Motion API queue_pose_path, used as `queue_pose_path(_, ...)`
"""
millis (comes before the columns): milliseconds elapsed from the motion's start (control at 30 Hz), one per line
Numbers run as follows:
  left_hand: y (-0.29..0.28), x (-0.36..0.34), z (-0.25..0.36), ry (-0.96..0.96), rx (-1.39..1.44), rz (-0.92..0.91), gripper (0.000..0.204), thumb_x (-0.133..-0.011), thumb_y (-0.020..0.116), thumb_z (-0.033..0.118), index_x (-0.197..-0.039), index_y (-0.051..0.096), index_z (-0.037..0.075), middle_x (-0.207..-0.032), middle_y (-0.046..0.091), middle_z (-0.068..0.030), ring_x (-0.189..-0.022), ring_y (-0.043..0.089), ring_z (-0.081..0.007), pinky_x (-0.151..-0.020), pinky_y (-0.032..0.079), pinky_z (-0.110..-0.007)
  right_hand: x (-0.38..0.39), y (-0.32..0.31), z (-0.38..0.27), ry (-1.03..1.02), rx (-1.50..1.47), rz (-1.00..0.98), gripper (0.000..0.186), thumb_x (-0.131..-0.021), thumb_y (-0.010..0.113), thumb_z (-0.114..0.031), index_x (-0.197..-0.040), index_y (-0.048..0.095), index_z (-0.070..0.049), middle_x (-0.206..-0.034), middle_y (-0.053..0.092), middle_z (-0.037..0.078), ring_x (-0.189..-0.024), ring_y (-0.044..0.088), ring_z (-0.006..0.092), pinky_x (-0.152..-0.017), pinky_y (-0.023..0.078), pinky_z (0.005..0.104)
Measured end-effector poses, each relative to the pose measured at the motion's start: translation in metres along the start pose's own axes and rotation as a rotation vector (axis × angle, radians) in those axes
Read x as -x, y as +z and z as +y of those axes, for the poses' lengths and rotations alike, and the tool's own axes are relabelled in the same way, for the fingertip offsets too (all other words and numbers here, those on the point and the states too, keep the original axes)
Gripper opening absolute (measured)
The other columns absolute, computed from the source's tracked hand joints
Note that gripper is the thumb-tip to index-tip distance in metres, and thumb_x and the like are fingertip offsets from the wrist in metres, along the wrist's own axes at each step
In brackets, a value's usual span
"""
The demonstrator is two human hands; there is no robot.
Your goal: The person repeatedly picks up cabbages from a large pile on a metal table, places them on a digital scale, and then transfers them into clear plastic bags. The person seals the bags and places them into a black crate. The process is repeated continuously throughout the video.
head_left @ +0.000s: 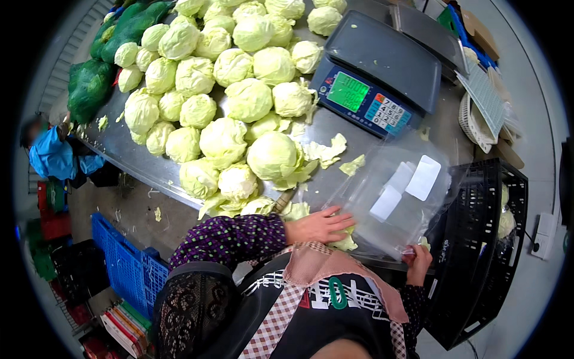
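Clear plastic bags lie in a flat stack at the table's near right, with white labels on them. My right hand pinches the stack's near corner, fingers closed on the plastic. Fingers stretched out, my left hand rests flat by the table's near edge, beside the bags and over a loose cabbage leaf. Left of the bags, many pale green cabbages are heaped on the metal table. A brown, handle-like thing shows partly among the leaves near my left wrist.
A digital scale with a lit green display stands beyond the bags. Black crates are at my right, and a white basket lies behind them. Green net sacks, a person in blue and a blue plastic crate are leftward.
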State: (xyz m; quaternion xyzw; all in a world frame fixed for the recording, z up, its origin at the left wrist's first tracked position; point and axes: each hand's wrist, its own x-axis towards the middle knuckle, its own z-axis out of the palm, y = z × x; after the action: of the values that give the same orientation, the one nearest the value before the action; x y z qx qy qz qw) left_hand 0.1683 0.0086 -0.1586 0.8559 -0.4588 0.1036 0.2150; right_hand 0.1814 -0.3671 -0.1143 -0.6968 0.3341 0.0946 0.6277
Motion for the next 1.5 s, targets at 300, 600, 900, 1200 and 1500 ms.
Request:
queue_pose_path(300,-0.083,0.096,-0.018,-0.308,-0.177,-0.194,0.037,-0.076,0.057,0.017,-0.111,0.062,0.005,-0.130,0.054,-0.0129,-0.130,0.044,-0.0306,-0.113,0.029,-0.048,0.017,0.030,-0.062,-0.824,0.739,0.409,0.032,-0.085,0.071,-0.012,-0.112,0.060,0.002,-0.098,0.063,0.009,-0.082,0.061,0.0154,-0.070,0.050,0.0251)
queue_pose_path(600,-0.112,0.163,0.029,-0.969,-0.313,0.275,0.070,-0.080,0.070,0.044,-0.138,0.048,0.012,-0.148,0.039,-0.0171,-0.138,0.033,-0.0363,-0.113,0.025,-0.049,0.089,0.289,-0.055,-0.902,0.560,-0.629,0.049,-0.076,0.076,-0.011,-0.120,0.056,-0.002,-0.103,0.063,0.012,-0.080,0.063,0.0200,-0.072,0.051,0.0314)
queue_pose_path(900,-0.107,0.206,-0.006,-0.839,-0.470,0.187,0.060,-0.084,0.065,0.049,-0.135,0.054,0.017,-0.144,0.046,-0.0115,-0.135,0.040,-0.0286,-0.111,0.025,-0.040,0.115,0.340,0.022,-1.248,1.416,-0.937,0.027,-0.079,0.061,-0.015,-0.106,0.059,-0.012,-0.073,0.064,0.012,-0.066,0.064,0.0348,-0.056,0.050,0.0456)
queue_pose_path(1200,-0.094,0.199,0.028,-1.312,-0.492,0.516,0.110,-0.067,0.075,0.062,-0.147,0.026,0.005,-0.152,0.022,-0.0287,-0.140,0.023,-0.0434,-0.111,0.016,-0.059,0.103,0.288,-0.002,-0.935,1.217,-0.948,0.044,-0.073,0.071,-0.028,-0.113,0.061,-0.014,-0.092,0.064,0.015,-0.085,0.063,0.0369,-0.070,0.049,0.0468)
queue_pose_path(1500,-0.138,0.202,0.000,-1.150,-0.429,0.650,0.093,-0.071,0.076,0.053,-0.141,0.042,0.002,-0.148,0.033,-0.0273,-0.138,0.029,-0.0421,-0.111,0.020,-0.053,0.129,0.331,0.005,-0.824,0.960,-0.936,0.047,-0.078,0.073,-0.034,-0.115,0.061,-0.008,-0.066,0.066,0.009,-0.058,0.065,0.0284,-0.054,0.049,0.0400)
